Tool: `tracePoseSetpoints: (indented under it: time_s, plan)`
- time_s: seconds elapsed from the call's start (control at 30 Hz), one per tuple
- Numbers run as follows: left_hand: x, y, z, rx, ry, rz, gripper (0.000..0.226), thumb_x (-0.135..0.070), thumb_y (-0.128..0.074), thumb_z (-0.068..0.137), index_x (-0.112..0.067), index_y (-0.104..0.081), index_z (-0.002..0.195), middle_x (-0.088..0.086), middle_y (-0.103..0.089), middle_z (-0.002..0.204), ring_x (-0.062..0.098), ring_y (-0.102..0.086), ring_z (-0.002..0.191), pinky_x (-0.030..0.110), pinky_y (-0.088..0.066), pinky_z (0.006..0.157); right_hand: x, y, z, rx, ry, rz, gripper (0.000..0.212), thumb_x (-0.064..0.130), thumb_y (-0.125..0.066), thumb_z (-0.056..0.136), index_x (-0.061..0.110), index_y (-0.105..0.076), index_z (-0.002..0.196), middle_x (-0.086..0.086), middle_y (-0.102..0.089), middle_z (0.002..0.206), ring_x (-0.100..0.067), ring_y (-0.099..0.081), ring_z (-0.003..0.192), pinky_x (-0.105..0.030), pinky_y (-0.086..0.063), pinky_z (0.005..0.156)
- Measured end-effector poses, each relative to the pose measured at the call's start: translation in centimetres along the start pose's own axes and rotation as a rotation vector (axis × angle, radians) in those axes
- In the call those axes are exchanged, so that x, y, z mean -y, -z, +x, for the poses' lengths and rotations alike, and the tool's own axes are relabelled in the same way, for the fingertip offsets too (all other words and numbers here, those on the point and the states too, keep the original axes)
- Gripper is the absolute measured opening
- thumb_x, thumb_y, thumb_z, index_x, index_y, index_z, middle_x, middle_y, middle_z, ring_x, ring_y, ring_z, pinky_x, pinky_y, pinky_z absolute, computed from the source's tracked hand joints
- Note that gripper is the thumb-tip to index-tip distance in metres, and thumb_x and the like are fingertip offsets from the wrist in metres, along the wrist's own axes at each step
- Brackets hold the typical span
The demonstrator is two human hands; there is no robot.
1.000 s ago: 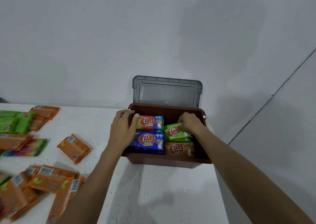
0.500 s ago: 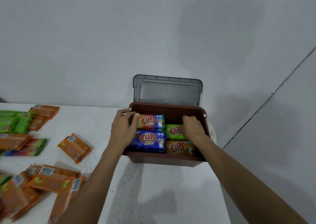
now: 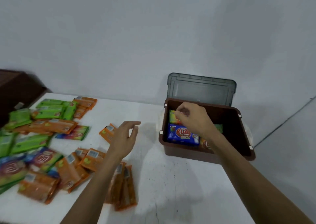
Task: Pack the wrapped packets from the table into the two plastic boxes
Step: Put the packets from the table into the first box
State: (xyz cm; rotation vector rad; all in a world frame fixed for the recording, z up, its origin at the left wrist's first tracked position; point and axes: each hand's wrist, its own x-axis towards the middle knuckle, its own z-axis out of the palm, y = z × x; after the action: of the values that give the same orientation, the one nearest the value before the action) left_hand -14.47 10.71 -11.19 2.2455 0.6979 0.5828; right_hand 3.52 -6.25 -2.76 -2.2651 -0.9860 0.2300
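A brown plastic box (image 3: 239,138) stands on the white table (image 3: 171,181) with its grey lid (image 3: 201,88) leaning open against the wall. Inside lie a blue packet (image 3: 181,135), a rainbow packet (image 3: 172,116), a green one (image 3: 218,128) and an orange one (image 3: 206,144). My right hand (image 3: 193,119) is inside the box, fingertips touching the rainbow packet. My left hand (image 3: 124,136) hovers open over the table, above a lone orange packet (image 3: 106,133). Several orange, green and rainbow packets (image 3: 42,146) cover the table's left side.
A second dark brown box (image 3: 18,88) stands at the far left behind the packets. A pale wall runs close behind the table. The table's right edge lies just past the open box, with grey floor beyond it.
My left hand has left the box and swung left over the table, fingers apart. My right hand has shifted from the green packet to the rainbow one. The view has turned left.
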Motion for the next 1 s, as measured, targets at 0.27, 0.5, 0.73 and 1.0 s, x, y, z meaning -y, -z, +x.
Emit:
tracePoseSetpoints:
  time_s: [0.27, 0.5, 0.73, 1.0]
  plan:
    - [10.4, 7.5, -4.4, 0.053, 0.123, 0.319, 0.044, -0.045, -0.038, 0.089, -0.024, -0.065, 0.115, 0.002, -0.063, 0.117, 0.023, -0.059, 0.105, 0.039, -0.047, 0.088, 6.9, -8.9, 0.3, 0.103, 0.153, -0.002, 0.022, 0.034, -0.059, 0.094, 0.017, -0.067, 0.105, -0.002, -0.067, 0.109, -0.017, -0.059, 0.102, -0.032, -0.047, 0.085]
    - [15.3, 10.7, -6.4, 0.101, 0.179, 0.476, 0.068, -0.069, -0.028, 0.085, -0.023, -0.064, 0.121, 0.004, -0.057, 0.129, 0.023, -0.052, 0.118, 0.042, -0.042, 0.099, 9.6, -17.5, 1.5, 0.349, 0.021, -0.099, 0.046, 0.047, -0.058, 0.093, 0.016, -0.057, 0.128, -0.007, -0.062, 0.125, -0.022, -0.058, 0.11, -0.031, -0.047, 0.084]
    - [16.3, 10.0, -7.7, 0.082, 0.171, 0.416, 0.071, -0.071, -0.016, 0.088, -0.028, -0.056, 0.128, -0.004, -0.051, 0.135, 0.015, -0.048, 0.123, 0.041, -0.032, 0.106, 10.6, -22.8, 2.7, 0.39, -0.008, -0.301, 0.047, 0.051, -0.059, 0.088, 0.012, -0.057, 0.115, -0.009, -0.063, 0.111, -0.027, -0.059, 0.1, -0.041, -0.052, 0.08]
    - [17.0, 9.9, -7.6, 0.03, 0.155, 0.327, 0.068, -0.072, -0.021, 0.088, -0.029, -0.058, 0.126, -0.008, -0.052, 0.132, 0.011, -0.049, 0.119, 0.038, -0.036, 0.105, 10.7, -24.0, 4.2, 0.454, -0.156, -0.157, 0.048, 0.043, -0.074, 0.078, 0.015, -0.056, 0.113, -0.005, -0.06, 0.11, -0.018, -0.061, 0.09, -0.025, -0.048, 0.061]
